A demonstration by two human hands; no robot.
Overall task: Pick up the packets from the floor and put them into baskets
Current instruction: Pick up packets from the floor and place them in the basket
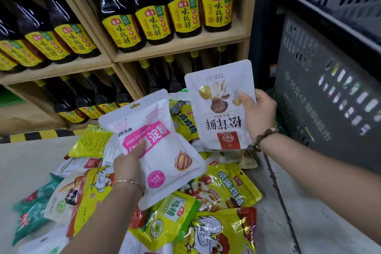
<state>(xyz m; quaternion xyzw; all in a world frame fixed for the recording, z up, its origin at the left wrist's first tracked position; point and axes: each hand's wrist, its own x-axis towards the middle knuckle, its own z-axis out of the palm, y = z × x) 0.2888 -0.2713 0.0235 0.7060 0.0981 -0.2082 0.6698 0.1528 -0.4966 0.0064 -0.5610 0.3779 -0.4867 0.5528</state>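
While packets [222,190] litter the floor [31,163] | left fingers [142,144] pinch pink-labelled packet [158,128] | right fingers [245,100] clamp mushroom packet [219,109]

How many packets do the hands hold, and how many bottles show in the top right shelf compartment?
Held packets: 2, pink packet in left hand, mushroom packet in right hand
Top right compartment bottles: 4
Total: 6

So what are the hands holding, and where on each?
The left hand grips the pink-labelled packet by its left edge; right hand grips the mushroom packet by its right edge.
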